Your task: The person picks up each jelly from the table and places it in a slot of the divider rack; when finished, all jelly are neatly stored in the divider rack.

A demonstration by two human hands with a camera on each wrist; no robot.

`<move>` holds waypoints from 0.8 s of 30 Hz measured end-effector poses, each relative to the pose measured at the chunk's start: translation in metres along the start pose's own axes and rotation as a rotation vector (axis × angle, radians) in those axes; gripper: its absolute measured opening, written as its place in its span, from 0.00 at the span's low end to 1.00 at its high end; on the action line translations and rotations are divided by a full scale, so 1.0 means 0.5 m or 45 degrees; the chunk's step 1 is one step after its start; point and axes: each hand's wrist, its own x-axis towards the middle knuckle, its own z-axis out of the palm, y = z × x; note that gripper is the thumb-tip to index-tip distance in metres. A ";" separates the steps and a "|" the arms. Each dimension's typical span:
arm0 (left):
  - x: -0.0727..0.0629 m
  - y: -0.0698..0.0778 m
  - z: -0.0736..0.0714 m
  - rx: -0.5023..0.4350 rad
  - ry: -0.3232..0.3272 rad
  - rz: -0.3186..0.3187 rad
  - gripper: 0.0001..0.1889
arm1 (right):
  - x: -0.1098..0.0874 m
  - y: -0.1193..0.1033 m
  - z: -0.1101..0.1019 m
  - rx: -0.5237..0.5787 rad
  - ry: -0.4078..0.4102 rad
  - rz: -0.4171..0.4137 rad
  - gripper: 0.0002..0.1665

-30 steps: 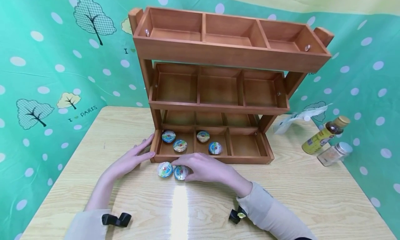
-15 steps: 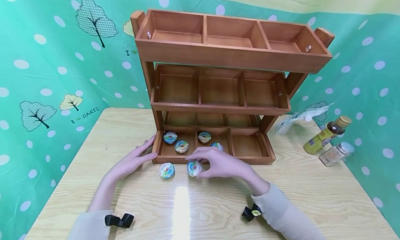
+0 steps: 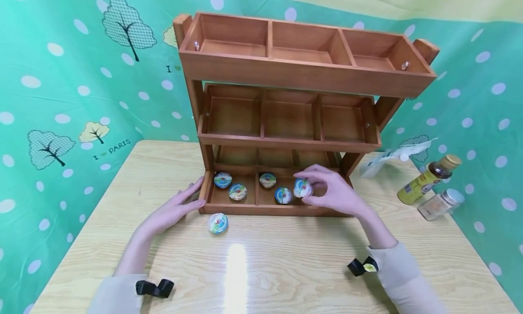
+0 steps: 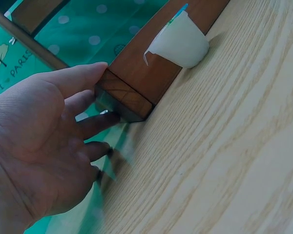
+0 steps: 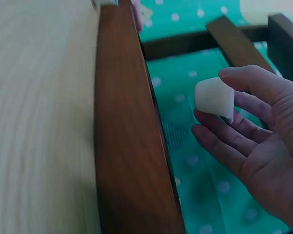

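My right hand [image 3: 333, 191] pinches a small white jelly cup [image 5: 214, 96] with a printed lid between thumb and fingers. It holds the cup above the bottom tier of the brown wooden rack [image 3: 282, 210], by the divider between the middle and right compartments. My left hand [image 3: 173, 212] touches the left end of that tier, thumb at the front corner and fingers along the side. Two jelly cups [image 3: 238, 192] lie in the left compartment, two more [image 3: 283, 195] in the middle one. Another jelly cup [image 3: 218, 223] rests on the table before the rack.
The rack's middle tier [image 3: 288, 140] and top tier [image 3: 306, 74] overhang the bottom one. On the right of the table [image 3: 184, 259] are a yellow-labelled bottle [image 3: 421, 182], a clear jar with a pale lid [image 3: 439, 205] and a whitish plastic packet [image 3: 380, 162]. Patterned green cloth [image 3: 81, 100] hangs behind.
My right hand has lifted one jelly cup off the table and carried it right and up over the bottom tier. The left hand stays at the rack's end.
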 end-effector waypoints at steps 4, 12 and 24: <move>0.000 -0.001 0.001 -0.002 -0.001 0.000 0.38 | -0.013 0.032 -0.029 -0.031 0.090 0.068 0.32; -0.002 0.001 0.005 -0.021 -0.008 0.011 0.39 | -0.018 0.067 -0.048 -0.115 0.133 0.176 0.30; -0.001 0.003 0.001 -0.001 0.003 0.003 0.39 | -0.011 0.087 -0.035 -0.176 0.069 0.290 0.32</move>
